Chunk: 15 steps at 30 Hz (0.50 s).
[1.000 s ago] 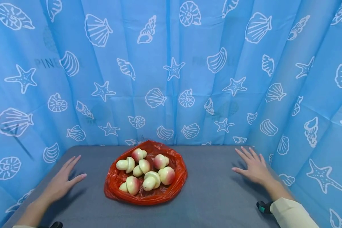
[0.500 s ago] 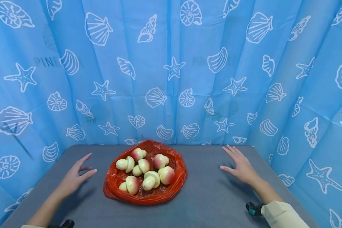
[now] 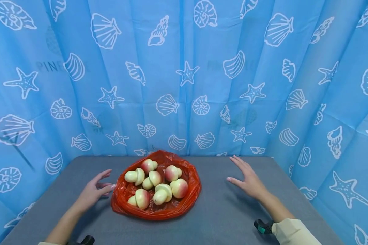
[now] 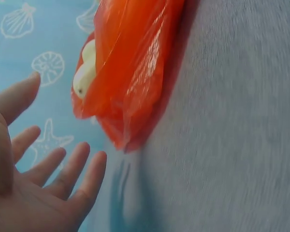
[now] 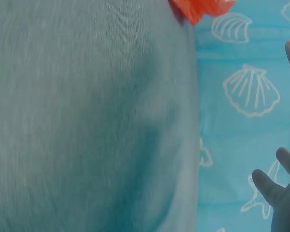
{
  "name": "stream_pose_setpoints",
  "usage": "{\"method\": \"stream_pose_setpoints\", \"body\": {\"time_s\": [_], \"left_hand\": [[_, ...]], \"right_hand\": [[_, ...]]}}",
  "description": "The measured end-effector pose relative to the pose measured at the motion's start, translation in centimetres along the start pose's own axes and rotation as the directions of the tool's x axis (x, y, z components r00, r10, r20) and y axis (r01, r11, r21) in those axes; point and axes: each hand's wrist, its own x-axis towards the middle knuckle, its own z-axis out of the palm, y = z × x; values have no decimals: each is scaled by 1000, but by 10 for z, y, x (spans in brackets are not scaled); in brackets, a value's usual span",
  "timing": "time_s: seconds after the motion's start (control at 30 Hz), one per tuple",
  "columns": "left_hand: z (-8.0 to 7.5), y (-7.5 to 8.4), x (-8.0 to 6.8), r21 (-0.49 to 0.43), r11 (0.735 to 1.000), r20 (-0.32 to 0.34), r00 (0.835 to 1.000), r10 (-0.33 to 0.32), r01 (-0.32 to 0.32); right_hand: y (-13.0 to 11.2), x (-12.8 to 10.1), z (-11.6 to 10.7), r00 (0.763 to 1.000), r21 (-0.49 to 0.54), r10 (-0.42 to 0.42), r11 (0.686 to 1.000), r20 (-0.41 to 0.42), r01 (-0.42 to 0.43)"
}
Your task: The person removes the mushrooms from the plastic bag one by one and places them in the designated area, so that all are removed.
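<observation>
Between open hands: red bag [image 3: 159,207] of mushrooms [image 3: 157,185], blue curtain [image 3: 184,75] behind.

The bag [image 3: 155,207] is thin red plastic, glossy and crinkled, with bright highlights along its folds, and the toy mushrooms [image 3: 157,184] inside it look like smooth, softly shiny plastic or foam in cream and pink. Under the bag, the desk [image 3: 227,217] has a matt grey surface with a fine, cloth-like grain. Behind the bag, the curtain [image 3: 184,78] is matt blue non-woven cloth printed with white shells and starfish.
</observation>
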Motion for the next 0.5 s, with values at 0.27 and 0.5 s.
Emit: {"method": "stream_pose_setpoints", "body": {"time_s": [0.27,0.5], "left_hand": [[19,-1,5,-61,994,10,996,-90,90],[29,-2,9,-32,993,16,993,-114,114]], "right_hand": [[-15,0,7,999,43,11,999,-41,-9],[-27,4,14,998,80,-22,996,-53,26]]}}
